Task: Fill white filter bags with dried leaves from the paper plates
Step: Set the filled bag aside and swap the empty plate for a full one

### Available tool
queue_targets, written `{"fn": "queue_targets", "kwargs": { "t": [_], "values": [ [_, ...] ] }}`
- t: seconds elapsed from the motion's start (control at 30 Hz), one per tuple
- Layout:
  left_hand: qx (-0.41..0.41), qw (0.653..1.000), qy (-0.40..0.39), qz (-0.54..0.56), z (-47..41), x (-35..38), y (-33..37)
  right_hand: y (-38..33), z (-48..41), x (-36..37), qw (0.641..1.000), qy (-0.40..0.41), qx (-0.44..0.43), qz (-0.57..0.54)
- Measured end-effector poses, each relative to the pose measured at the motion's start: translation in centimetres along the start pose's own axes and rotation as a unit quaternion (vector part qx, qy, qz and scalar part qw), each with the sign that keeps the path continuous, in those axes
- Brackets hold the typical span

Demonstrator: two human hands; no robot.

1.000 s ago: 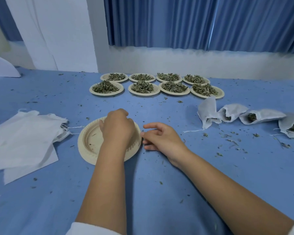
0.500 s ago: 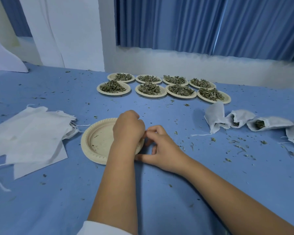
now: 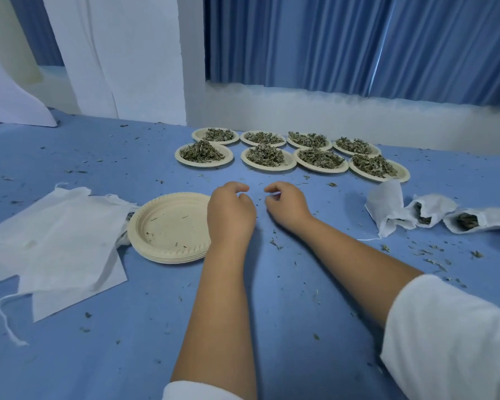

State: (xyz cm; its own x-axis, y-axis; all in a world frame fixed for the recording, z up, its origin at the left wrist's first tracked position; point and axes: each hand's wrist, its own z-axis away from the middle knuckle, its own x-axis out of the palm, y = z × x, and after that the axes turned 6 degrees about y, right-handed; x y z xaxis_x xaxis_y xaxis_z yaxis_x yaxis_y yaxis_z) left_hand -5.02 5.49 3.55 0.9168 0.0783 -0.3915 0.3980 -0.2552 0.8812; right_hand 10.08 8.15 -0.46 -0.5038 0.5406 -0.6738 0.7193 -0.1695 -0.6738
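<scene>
Head view: left hand (image 3: 231, 216) and right hand (image 3: 287, 208) sit side by side low over the blue-covered desk (image 3: 133, 359). Both are palm down, with fingers loosely curled and nothing visibly held. Forearms run straight out from the body and white sleeves are pushed back. The left hand overlaps the right edge of the stack of empty cream paper plates (image 3: 163, 226); I can't tell if it touches. The pile of flat white filter bags (image 3: 55, 238) lies just left of the stack, drawstrings trailing. Eight round paper plates heaped with dried green leaves (image 3: 201, 152) stand in two rows beyond the hands, apart from them. The filled white bags (image 3: 387, 207) lie to the right, mouths open with leaves showing. Looks like a gap between bags, with the next one not yet picked up. To do it well, take one flat bag with the left hand and spread its mouth wide. Pull the nearest full plate close, bend its rim into a spout and pour slowly. Work over the empty stack to catch spill, since leaf crumbs (image 3: 276, 244) already litter the desk.
</scene>
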Motion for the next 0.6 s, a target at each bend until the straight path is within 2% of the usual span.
{"fn": "queue_targets", "kwargs": {
  "t": [0.2, 0.3, 0.47, 0.6],
  "values": [
    [-0.1, 0.991, 0.072, 0.055, -1.1, -0.1, -1.3, 1.0, -6.6, -0.1, 0.985, -0.082, 0.011, 0.154],
    [-0.108, 0.99, 0.075, 0.057, -1.2, -0.3, -1.5, 0.6, -8.2, 0.5, 0.97, -0.113, 0.0, 0.214],
    [-0.108, 0.99, 0.067, 0.054, -1.7, -0.3, -1.6, 0.6, -9.7, 1.2, 0.958, -0.125, 0.002, 0.257],
    [-0.109, 0.99, 0.06, 0.06, -1.7, -0.3, -1.7, 1.1, -9.4, 1.1, 0.966, -0.082, -0.022, 0.243]
  ]
}}
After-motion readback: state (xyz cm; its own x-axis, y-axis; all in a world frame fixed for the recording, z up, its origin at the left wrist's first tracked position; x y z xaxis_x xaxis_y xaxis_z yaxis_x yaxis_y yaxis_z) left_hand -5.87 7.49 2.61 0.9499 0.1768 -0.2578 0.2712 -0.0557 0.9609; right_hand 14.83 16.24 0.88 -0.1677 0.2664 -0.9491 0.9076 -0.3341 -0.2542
